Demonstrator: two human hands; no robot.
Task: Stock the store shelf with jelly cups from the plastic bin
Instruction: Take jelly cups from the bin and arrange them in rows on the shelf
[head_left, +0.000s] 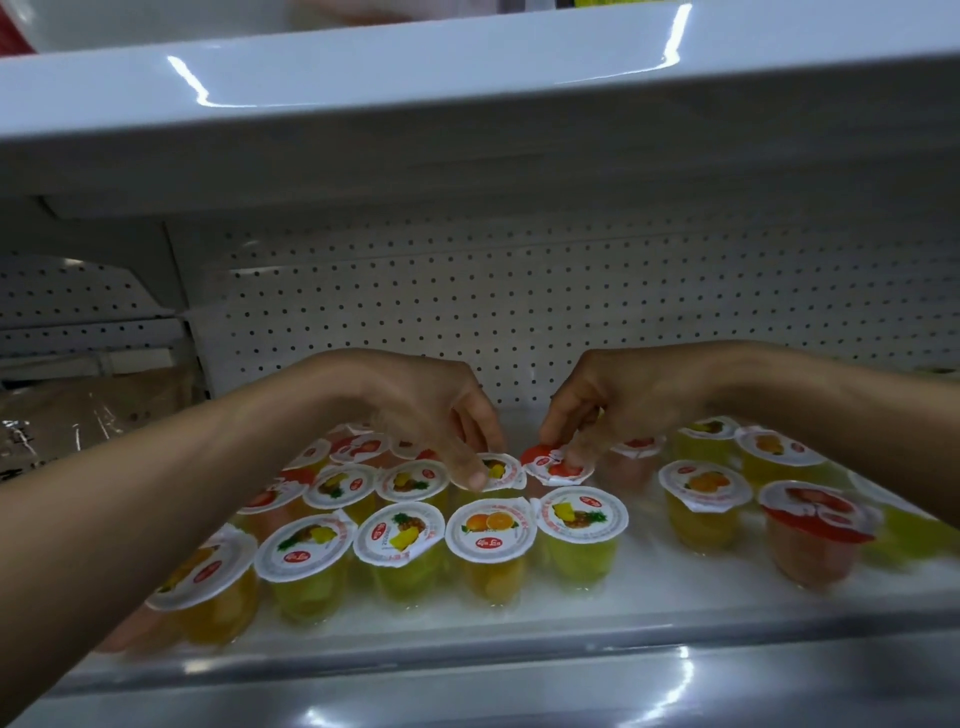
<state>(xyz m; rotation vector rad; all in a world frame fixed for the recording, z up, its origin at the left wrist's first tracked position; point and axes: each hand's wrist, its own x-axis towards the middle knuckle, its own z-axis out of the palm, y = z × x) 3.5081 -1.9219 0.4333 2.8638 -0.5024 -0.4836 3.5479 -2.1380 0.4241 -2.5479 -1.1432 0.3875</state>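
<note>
Several jelly cups with white fruit-print lids stand in rows on the white shelf (649, 587). My left hand (441, 415) reaches in from the left and pinches the lid rim of a yellow pineapple jelly cup (501, 470) in the second row. My right hand (608, 405) comes from the right, its fingertips pinching the lid of a red strawberry jelly cup (550, 465) right beside it. An orange jelly cup (491, 530) stands in the front row just below both hands. The plastic bin is out of view.
A white shelf (467, 119) hangs low overhead. The perforated back panel (519, 291) closes the rear. More cups (706, 499) stand loosely spaced at right, including a red one (810, 530). Brown wrapped packages (78, 415) lie at far left. The shelf's front lip (467, 670) runs along the bottom.
</note>
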